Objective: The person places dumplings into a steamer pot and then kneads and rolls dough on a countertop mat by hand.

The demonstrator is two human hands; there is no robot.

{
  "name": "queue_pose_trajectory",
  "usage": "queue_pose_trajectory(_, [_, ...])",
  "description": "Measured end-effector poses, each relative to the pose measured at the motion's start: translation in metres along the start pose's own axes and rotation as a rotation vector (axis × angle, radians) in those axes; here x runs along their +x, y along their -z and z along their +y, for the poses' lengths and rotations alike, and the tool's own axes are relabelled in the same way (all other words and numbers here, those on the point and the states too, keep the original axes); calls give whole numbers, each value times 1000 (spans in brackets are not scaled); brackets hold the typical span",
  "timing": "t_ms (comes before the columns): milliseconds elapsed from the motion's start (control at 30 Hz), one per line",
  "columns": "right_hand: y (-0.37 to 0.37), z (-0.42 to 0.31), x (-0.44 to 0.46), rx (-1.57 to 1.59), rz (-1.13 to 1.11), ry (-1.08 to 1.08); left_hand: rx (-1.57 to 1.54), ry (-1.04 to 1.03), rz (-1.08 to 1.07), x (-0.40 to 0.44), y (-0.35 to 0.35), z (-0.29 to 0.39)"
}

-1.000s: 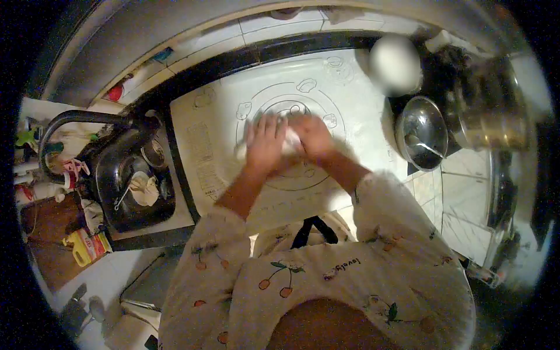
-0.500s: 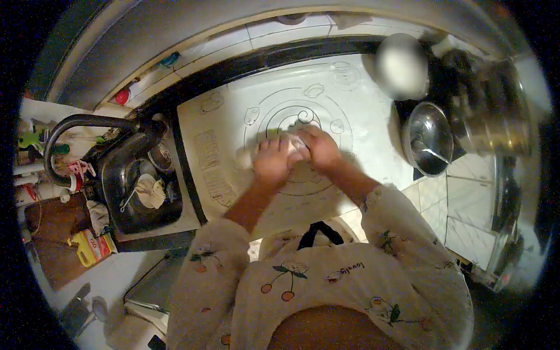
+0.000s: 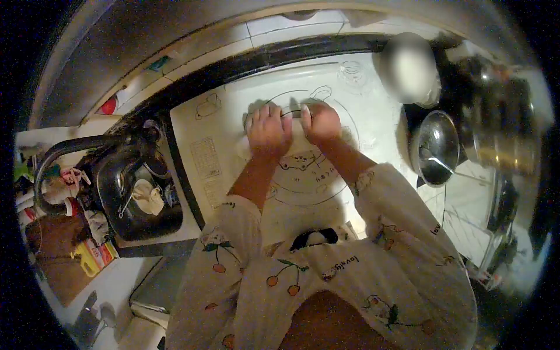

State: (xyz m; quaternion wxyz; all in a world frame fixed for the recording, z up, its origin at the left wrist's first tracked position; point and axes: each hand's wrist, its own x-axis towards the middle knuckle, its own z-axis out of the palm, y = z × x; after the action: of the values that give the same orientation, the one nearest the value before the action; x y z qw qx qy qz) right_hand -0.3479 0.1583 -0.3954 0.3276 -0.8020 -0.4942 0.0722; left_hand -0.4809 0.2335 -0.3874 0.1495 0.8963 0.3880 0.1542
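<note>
A white mat [image 3: 233,175] printed with circles and small drawings lies on the counter. Near its middle, my left hand [image 3: 270,134] presses down on a pale lump of dough [image 3: 298,137], its fingers curled forward over it. Just to the right, my right hand [image 3: 321,123] is folded around the other side of the dough, thumb toward the left hand. Most of the lump is hidden beneath both hands.
On the left is a black sink [image 3: 140,224] with a dark faucet [image 3: 76,142] and a pale cloth-like item inside. At right stand a blurred white round object [image 3: 410,71], a metal bowl [image 3: 436,146] with a spoon, and a shiny pot [image 3: 504,143].
Both hands have moved slightly up the mat and now sit side by side, thumbs facing. More of the printed circles shows below them. The camera view has shifted a little.
</note>
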Motion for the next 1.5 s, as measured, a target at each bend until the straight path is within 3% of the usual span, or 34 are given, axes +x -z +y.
queue_pose_trajectory(100, [-2, 7, 2, 28, 43, 56, 116, -12, 99, 7, -28, -23])
queue_pose_trajectory(133, [2, 10, -4, -77, -76, 61, 128, 41, 17, -6, -15, -17])
queue_pose_trajectory(233, [15, 20, -47, 30, 110, 427, 217, -221, 148, -76, 26, -11])
queue_pose_trajectory(300, [13, 10, -89, 147, 127, 421, 66, -213, 115, -122, 32, -6])
queue_pose_trajectory(367, [11, 0, -135, 8, -67, 139, -109, -150, 104, -160, 25, -10])
queue_pose_trajectory(400, [11, -12, -143, 10, -4, 159, -197, -117, 96, -168, 22, -11])
queue_pose_trajectory(467, [11, -44, -144, 11, 121, 203, -75, -27, -5, -153, 29, 3])
queue_pose_trajectory(600, [10, -56, -131, -59, 174, 239, 144, -96, 58, -141, 1, -4])
queue_pose_trajectory(700, [-8, -43, -105, -206, 153, 179, 104, 61, -155, -94, 17, 3])
queue_pose_trajectory(767, [-8, -33, -76, -211, -9, 152, 66, 53, -96, -68, 14, -4])
queue_pose_trajectory(800, [-9, -30, -61, -102, 110, 240, 50, 46, -64, -57, 12, -10])
queue_pose_trajectory(900, [-13, -25, -32, -179, 104, 169, 15, 83, 91, -22, 1, -20])
queue_pose_trajectory(1000, [-15, -24, -20, -173, 57, 81, 128, 39, 156, -14, 8, -25])
queue_pose_trajectory(1033, [-8, -22, -28, -187, 1, 145, 130, -32, 74, -25, 14, -25])
queue_pose_trajectory(1100, [11, -15, -58, -211, -111, 274, 147, -170, -88, -72, 25, -28])
queue_pose_trajectory(1167, [28, -14, -105, -207, -242, 208, 136, -177, -71, -131, 10, -32])
queue_pose_trajectory(1233, [33, -16, -158, -157, -115, 268, 41, -117, -287, -174, 39, -9])
queue_pose_trajectory(1300, [35, -22, -190, -202, -103, 233, 91, -126, -180, -205, 34, 0])
queue_pose_trajectory(1433, [37, -25, -152, -176, -184, 110, 29, -91, -53, -173, 19, -21])
queue_pose_trajectory(1467, [25, -9, -133, -208, -98, 163, 39, -118, -94, -154, 10, -39])
queue_pose_trajectory(1500, [14, 3, -112, -107, -58, 71, 50, -143, -136, -136, -5, -64])
